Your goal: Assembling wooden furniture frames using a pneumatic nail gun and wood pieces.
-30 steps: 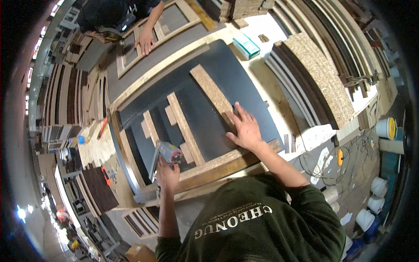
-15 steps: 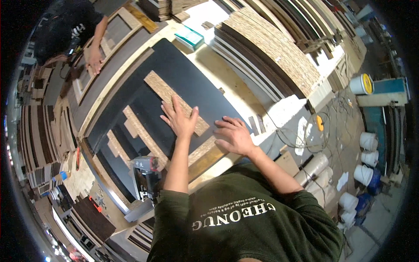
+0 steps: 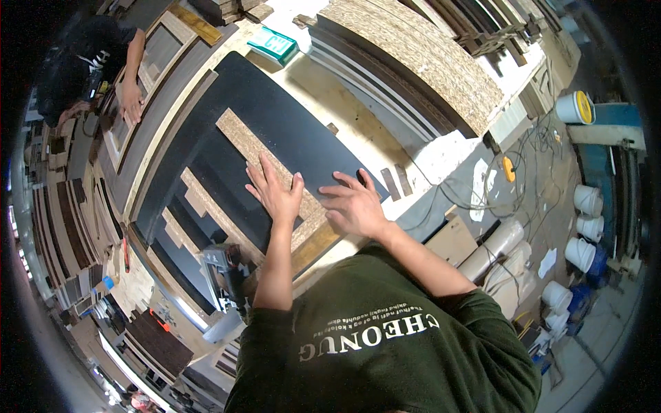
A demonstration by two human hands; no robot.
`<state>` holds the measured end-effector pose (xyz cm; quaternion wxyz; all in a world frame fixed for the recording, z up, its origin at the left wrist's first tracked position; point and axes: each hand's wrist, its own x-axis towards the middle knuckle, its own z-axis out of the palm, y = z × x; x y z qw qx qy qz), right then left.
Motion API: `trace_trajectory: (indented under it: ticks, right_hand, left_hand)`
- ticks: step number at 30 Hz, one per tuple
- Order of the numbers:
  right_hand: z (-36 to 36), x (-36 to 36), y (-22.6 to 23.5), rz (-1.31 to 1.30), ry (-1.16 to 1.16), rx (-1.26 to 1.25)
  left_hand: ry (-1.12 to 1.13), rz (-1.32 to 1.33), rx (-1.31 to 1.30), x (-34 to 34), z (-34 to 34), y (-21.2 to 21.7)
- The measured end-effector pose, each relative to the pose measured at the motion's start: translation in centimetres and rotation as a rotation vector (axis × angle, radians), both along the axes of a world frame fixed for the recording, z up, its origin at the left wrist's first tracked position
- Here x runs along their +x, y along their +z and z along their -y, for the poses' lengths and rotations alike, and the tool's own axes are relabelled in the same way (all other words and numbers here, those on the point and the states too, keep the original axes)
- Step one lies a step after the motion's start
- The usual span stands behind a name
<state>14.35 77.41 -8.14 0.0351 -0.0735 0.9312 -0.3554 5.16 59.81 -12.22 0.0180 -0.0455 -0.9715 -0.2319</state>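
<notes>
My left hand [image 3: 275, 194] lies flat, fingers spread, on a long chipboard strip [image 3: 251, 153] that rests on a big black panel [image 3: 275, 113]. Beside it my right hand [image 3: 353, 204] presses flat on the near end of the same strip and the panel's edge. Neither hand holds anything. More chipboard strips [image 3: 206, 206] lie on the black panel to the left. A nail gun [image 3: 224, 272] rests on the bench near my left elbow, untouched.
Another person [image 3: 89, 58] leans over a framed door panel [image 3: 148, 62] at the far left, one hand on it. A green box [image 3: 273, 45] sits at the back. Stacked boards [image 3: 413, 55] and white buckets [image 3: 582, 206] stand to the right, with cables on the floor.
My left hand let go of the nail gun, which now rests on the bench, and moved up onto the chipboard strip beside my right hand. The view shifted rightward.
</notes>
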Motion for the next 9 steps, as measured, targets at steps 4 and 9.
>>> trace_trajectory:
  ticks: [4, 9]
  right_hand:
    - [-0.04, -0.12, 0.25, 0.012, -0.011, -0.023]
    - [0.10, -0.33, -0.12, 0.023, -0.010, -0.022]
  left_hand:
    - [-0.010, 0.006, 0.018, -0.10, 0.07, -0.02]
    - [0.048, 0.014, 0.008, 0.21, -0.43, -0.10]
